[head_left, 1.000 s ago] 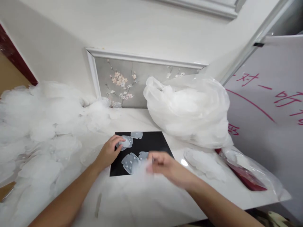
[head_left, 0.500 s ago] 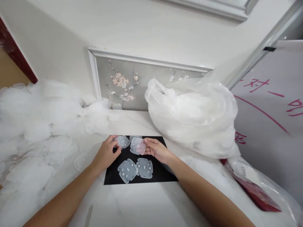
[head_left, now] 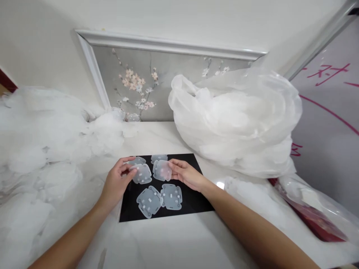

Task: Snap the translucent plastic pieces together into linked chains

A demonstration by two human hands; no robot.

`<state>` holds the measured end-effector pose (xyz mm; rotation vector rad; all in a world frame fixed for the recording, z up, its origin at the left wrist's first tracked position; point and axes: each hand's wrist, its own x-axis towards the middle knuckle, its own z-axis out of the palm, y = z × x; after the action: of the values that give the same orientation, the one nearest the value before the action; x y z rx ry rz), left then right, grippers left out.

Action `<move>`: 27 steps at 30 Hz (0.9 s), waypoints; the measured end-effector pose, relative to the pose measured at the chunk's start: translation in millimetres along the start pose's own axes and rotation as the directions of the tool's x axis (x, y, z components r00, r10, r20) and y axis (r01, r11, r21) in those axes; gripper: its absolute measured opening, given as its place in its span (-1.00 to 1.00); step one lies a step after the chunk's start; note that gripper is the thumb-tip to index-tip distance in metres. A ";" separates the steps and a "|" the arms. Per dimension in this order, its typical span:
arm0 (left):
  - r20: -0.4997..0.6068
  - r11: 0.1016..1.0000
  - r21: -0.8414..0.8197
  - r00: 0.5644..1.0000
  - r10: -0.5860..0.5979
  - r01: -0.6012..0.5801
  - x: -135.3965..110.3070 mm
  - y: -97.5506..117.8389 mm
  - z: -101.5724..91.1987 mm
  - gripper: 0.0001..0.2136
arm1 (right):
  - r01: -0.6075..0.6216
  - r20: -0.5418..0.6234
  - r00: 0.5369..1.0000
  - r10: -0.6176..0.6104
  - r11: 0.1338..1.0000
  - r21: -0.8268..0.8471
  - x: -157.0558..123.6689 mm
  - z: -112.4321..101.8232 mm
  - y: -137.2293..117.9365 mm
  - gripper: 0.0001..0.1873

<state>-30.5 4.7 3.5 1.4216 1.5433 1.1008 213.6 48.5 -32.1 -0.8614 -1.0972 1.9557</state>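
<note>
A black mat [head_left: 193, 203] lies on a white table. Several translucent square plastic pieces with white dots rest on it; two pieces [head_left: 159, 198] sit side by side at its near middle. My left hand [head_left: 116, 183] pinches one translucent piece [head_left: 142, 174] at the mat's upper left. My right hand [head_left: 186, 175] grips another translucent piece [head_left: 162, 170] right beside it. Two more pieces [head_left: 158, 158] lie behind them at the mat's far edge.
A heap of the same translucent pieces [head_left: 42, 149] covers the table's left side. A large white plastic bag [head_left: 235, 123] stands at the back right, with a smaller clear bag [head_left: 305, 205] over something red beside it. A framed flower picture [head_left: 140, 86] leans on the wall.
My right hand has come in from the near right with a piece and holds it beside the left hand's piece. The view has tilted down and nearer.
</note>
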 end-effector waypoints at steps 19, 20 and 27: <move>0.162 0.985 -0.153 0.985 -0.061 0.086 -4.2 -5.6 1.5 -0.61 | 0.116 -0.097 0.986 -0.138 0.973 -0.201 8.4 -1.1 -2.6 -0.76; 0.155 0.979 -0.182 0.986 -0.059 0.088 -3.5 -7.3 2.7 -0.52 | 0.101 -0.097 0.988 -0.117 0.982 -0.162 7.3 -1.1 -2.1 -0.75; 0.181 0.874 -0.424 0.968 -0.176 0.238 -1.2 -8.7 4.8 -0.36 | -0.014 -0.025 1.000 0.014 1.000 0.005 1.6 -3.1 -2.6 -0.68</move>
<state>-28.9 3.9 -6.4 0.9733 1.2134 1.1098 216.0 52.0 -31.4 -0.8904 -1.0741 1.9529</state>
